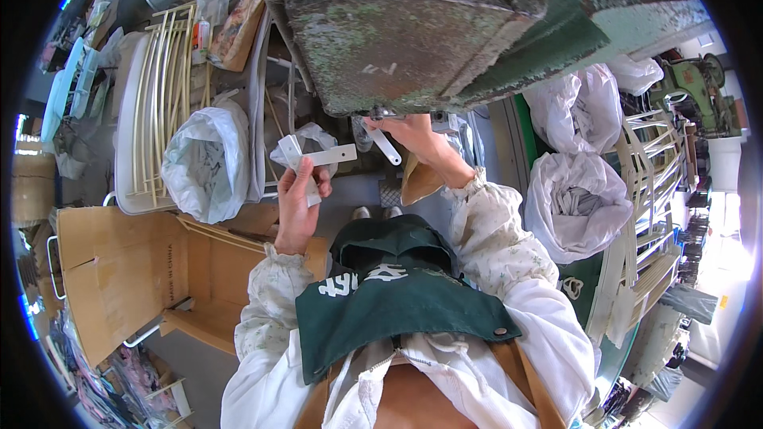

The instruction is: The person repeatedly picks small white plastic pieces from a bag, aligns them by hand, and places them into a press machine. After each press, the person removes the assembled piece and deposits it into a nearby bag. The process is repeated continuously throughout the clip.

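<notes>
My left hand is closed around several flat white strips with small holes at their ends. They fan out in different directions from between the thumb and fingers. My right hand reaches up to the underside of a worn green machine. Its fingers grip another flat white strip, whose rounded, holed end points down toward me. The fingertips and the strip's upper end are partly hidden at the machine's lower edge.
White sacks of flat pieces stand left and right. An opened cardboard box lies lower left. Pale rod frames lean at the upper left, and stacked white frames stand at the right.
</notes>
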A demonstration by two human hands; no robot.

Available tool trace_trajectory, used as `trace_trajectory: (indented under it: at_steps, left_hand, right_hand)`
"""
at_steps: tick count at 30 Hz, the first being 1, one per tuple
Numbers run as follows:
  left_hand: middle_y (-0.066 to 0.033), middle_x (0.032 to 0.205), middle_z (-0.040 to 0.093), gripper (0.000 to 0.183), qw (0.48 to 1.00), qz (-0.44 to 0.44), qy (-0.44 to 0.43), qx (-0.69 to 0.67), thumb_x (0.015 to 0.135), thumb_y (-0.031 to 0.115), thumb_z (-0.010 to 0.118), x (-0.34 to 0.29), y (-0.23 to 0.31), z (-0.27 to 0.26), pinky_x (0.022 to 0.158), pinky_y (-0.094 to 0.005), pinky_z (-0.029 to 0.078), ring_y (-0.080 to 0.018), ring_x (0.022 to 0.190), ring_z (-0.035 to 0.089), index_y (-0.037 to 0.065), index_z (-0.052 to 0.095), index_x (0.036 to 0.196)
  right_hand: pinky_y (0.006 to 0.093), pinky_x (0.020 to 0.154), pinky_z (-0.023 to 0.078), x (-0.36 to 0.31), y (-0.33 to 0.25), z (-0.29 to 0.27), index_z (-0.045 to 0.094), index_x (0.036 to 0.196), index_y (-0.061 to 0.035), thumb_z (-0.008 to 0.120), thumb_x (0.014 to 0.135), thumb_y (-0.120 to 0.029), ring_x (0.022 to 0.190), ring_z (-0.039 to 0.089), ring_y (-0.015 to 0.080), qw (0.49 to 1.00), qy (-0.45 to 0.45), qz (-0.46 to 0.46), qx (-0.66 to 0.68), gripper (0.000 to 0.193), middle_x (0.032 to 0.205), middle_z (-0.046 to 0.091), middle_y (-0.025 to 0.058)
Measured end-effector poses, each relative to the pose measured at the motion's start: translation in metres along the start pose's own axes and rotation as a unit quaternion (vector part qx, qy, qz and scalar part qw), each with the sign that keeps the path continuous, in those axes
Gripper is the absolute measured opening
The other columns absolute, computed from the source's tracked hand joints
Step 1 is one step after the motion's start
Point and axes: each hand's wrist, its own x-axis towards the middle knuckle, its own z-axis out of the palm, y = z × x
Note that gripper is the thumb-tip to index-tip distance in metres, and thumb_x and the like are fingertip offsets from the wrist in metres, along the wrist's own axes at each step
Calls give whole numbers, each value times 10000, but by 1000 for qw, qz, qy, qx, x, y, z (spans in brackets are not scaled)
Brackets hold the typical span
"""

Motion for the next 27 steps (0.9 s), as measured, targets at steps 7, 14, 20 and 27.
trace_trajectory:
  at_steps: [7,14,20,27]
  left_hand:
    - [-39,728,523,216,998,16,-18,-65,974,252,505,-24,-34,38,575,-254,363,-113,627,462,43,557,987]
    - [9,612,519,292,996,62,-41,-50,975,265,504,-26,-39,5,444,-210,226,-41,461,308,4,623,924]
    - [-53,699,659,236,982,-28,-46,179,918,187,602,-40,-27,23,423,-197,226,-16,451,335,-20,685,996]
    - [-14,579,561,181,988,59,49,137,879,146,640,-5,-3,47,416,-181,221,-24,443,398,-31,674,894]
  right_hand:
    - [232,729,483,-65,-22,-7,659,1036,33,671,847,-90,771,600,82,994,-32,-53,-85,226,817,680,57]
    - [233,718,483,-65,-31,-28,654,1039,66,637,848,-49,737,605,92,996,-84,-13,-9,224,816,672,68]
    - [241,668,479,-61,-29,-9,666,1020,38,682,822,-121,716,588,80,993,-66,-42,-93,254,809,679,72]
    - [265,568,422,-55,-13,-3,658,807,15,695,833,-227,581,499,82,979,20,-28,-202,247,613,603,54]
